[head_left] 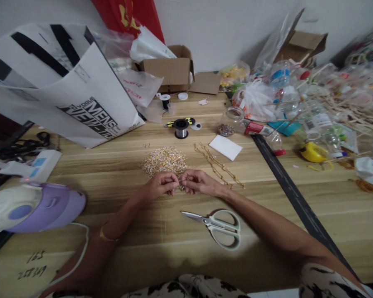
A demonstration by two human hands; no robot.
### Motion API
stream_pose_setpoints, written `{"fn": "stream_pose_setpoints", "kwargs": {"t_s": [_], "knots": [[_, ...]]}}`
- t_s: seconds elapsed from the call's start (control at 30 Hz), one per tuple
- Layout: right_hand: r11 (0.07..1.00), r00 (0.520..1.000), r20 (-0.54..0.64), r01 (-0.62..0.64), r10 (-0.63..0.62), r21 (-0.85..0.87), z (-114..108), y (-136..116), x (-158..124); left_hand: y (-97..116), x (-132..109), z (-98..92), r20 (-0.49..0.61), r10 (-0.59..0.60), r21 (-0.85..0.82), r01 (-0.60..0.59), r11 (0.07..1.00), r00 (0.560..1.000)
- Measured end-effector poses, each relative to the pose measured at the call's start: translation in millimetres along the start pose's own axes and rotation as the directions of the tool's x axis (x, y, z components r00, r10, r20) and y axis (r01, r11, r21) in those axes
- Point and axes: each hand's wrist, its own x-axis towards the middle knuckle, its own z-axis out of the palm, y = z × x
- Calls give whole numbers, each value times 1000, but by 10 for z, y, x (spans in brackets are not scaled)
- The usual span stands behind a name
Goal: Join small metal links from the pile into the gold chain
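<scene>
A heap of small gold and silver pieces [164,160] lies on the wooden table [136,256]. At its near edge, my left hand [164,184] is closed, thumb and fingers pinched together. Just right of it and almost touching, my right hand [198,182] is pinched as well. Whatever the fingertips hold is too small to make out. Beyond my right wrist a gold beaded chain [216,165] is laid out in long strands. Scissors with pale handles [225,229] rest below my right hand, blades pointing left.
A wire spool [181,129], a white card [225,147] and a bead jar [231,120] stand beyond the heap. Left are a large paper bag [90,99] and a purple-white appliance [46,207]. Plastic bottles and bags crowd the right; a cardboard box [168,72] is at the back.
</scene>
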Motion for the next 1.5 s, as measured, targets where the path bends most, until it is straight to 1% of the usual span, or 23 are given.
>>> {"fn": "stream_pose_setpoints", "kwargs": {"t_s": [0.33, 0.67, 0.8, 0.97, 1.13, 1.5], "knots": [[1000, 1000, -4, 21, -21, -7, -13, 41, 4, -31, 19, -24, -18, -2, 5, 2, 1000, 1000], [999, 1000, -12, -4, 4, -41, -26, 17, 1, -97, 52, -63, -30, 3, -60, -5, 998, 1000], [999, 1000, -21, -10, 10, -41, -28, -1, 0, -96, 50, -68, -38, -4, -59, 1, 998, 999], [999, 1000, -18, 4, -5, -35, -32, -12, -2, -95, 45, -66, -93, 33, -25, -36, 999, 995], [1000, 1000, -19, 17, -17, -16, -29, -4, 1, -126, 55, -56, -150, 100, 83, -88, 993, 984], [999, 999, -23, 31, -31, -13, -21, -30, -3, -117, 46, -29, -249, 97, 90, -77, 993, 964]]}}
